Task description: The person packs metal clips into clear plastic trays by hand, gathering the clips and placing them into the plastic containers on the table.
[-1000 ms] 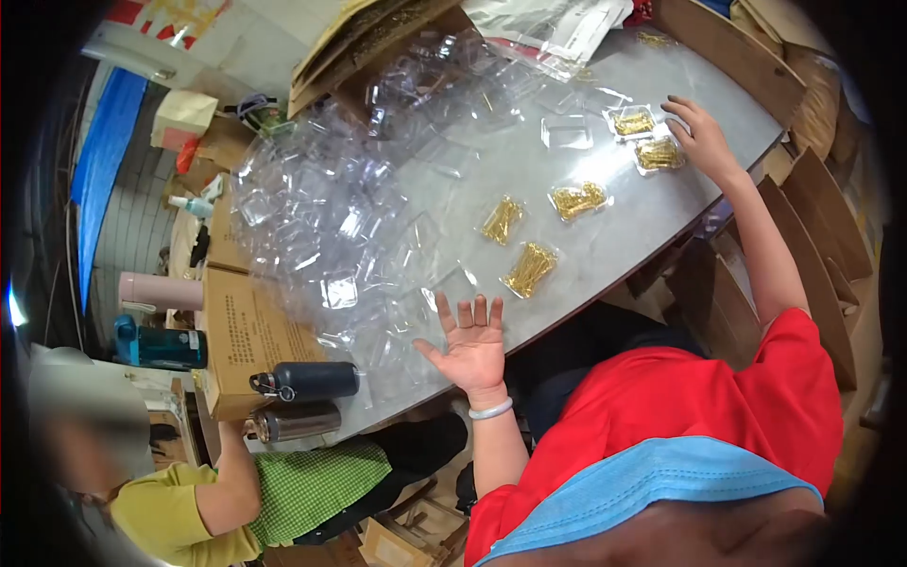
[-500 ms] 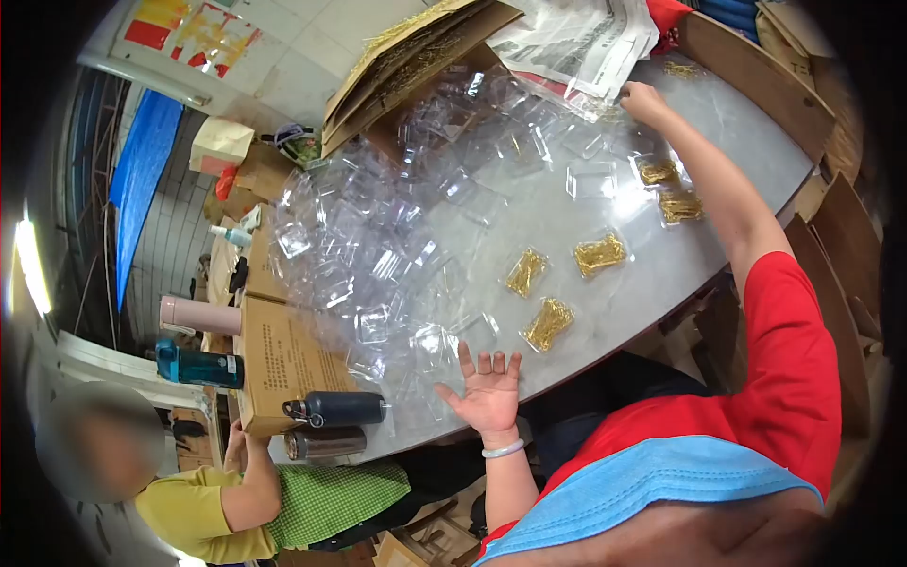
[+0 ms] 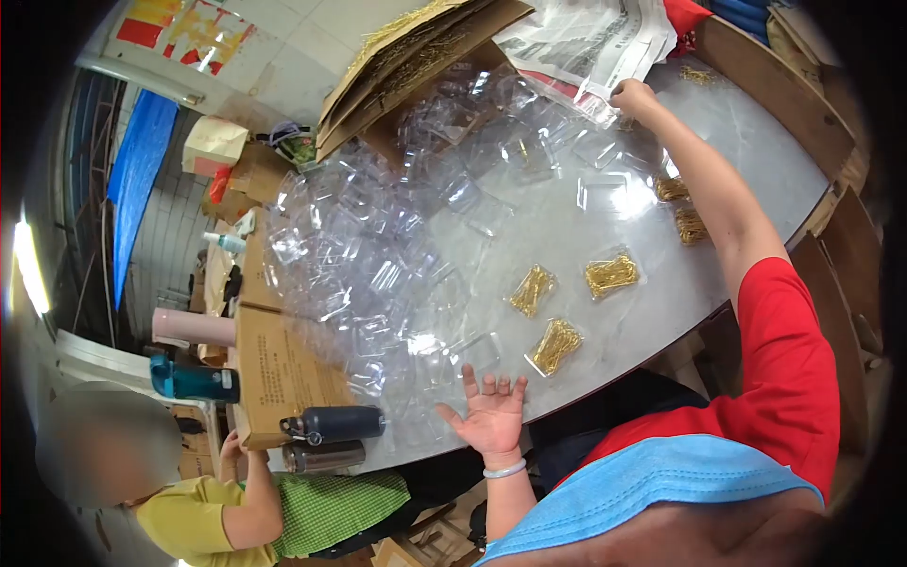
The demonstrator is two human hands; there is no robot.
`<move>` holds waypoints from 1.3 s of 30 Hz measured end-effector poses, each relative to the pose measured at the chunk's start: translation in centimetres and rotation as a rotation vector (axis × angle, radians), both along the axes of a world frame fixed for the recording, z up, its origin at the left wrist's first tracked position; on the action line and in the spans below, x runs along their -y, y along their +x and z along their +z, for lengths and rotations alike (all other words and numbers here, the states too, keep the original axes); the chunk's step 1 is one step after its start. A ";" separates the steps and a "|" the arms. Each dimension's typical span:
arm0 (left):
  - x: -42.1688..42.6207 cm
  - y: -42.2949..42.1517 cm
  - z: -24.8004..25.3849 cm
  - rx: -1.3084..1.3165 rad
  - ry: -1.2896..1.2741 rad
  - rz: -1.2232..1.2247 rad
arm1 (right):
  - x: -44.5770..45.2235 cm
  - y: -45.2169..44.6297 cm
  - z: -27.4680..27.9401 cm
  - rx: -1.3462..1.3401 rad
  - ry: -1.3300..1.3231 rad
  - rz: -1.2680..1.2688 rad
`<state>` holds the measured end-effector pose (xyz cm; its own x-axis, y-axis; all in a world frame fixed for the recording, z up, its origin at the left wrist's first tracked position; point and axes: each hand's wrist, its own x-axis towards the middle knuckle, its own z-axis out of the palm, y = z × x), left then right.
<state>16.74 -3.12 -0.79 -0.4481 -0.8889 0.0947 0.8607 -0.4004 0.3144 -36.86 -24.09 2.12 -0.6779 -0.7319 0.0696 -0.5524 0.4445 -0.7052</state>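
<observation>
My left hand [image 3: 487,418] is palm up by the table's near edge, fingers apart, with nothing in it. A bracelet circles its wrist. Just beyond lie clear plastic boxes [image 3: 477,352] and a clear box packed with gold-coloured pins [image 3: 555,347]. Two similar filled boxes, one with gold pins [image 3: 612,274] and another with gold pins [image 3: 534,290], lie nearby. My right hand [image 3: 635,98] reaches to the far side, fingers closed together beside the newspaper [image 3: 590,47]; what they hold is hidden. More gold pins [image 3: 692,225] lie beside my right arm.
A large heap of clear plastic boxes [image 3: 368,236] covers the table's left side. An open cardboard box [image 3: 425,71] stands at the back. Bottles, including a dark blue bottle [image 3: 345,424], stand by a carton [image 3: 283,369]. A person in a green apron [image 3: 340,506] is at lower left.
The view has shifted slightly, so the table's things appear a little lower and farther right. My right hand stays by the newspaper, and my left hand remains palm up.
</observation>
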 end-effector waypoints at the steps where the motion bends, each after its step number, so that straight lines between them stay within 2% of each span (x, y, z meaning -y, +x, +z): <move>1: 0.0 -0.1 0.0 0.005 -0.010 -0.004 | -0.6 -0.2 0.6 0.050 -0.041 0.030; 4: -0.1 0.0 0.1 -0.007 0.033 0.017 | -3.7 -1.6 2.1 0.178 -0.122 0.111; 9: -0.1 0.0 -0.3 -0.044 0.001 0.013 | -11.8 -5.3 4.0 0.169 -0.090 0.174; 14: 0.0 0.1 -0.3 -0.029 -0.026 -0.012 | -18.2 -9.3 3.8 0.134 0.114 0.083; 17: -0.3 0.3 -0.3 -0.028 -0.020 -0.017 | -19.6 -8.7 3.4 0.078 0.155 0.053; 20: -0.2 -0.1 -0.4 -0.039 -0.028 -0.009 | -19.4 -9.2 2.8 0.175 0.016 0.049; 21: -0.1 0.0 -0.4 -0.038 -0.034 -0.007 | -19.2 -9.0 2.7 0.197 0.111 0.068; 25: -0.1 0.0 -0.4 -0.017 -0.075 -0.019 | -18.9 -7.6 2.3 0.246 0.062 0.102; 31: -0.1 -0.1 -0.4 -0.049 -0.057 -0.015 | -18.5 -7.7 1.4 0.141 0.030 0.061; 37: 0.0 -0.1 -0.4 -0.044 -0.080 -0.025 | -19.5 -7.1 1.6 0.047 0.116 0.175; 39: 0.0 -0.2 -0.3 -0.043 -0.095 -0.028 | -20.0 -7.1 1.5 0.033 0.057 0.176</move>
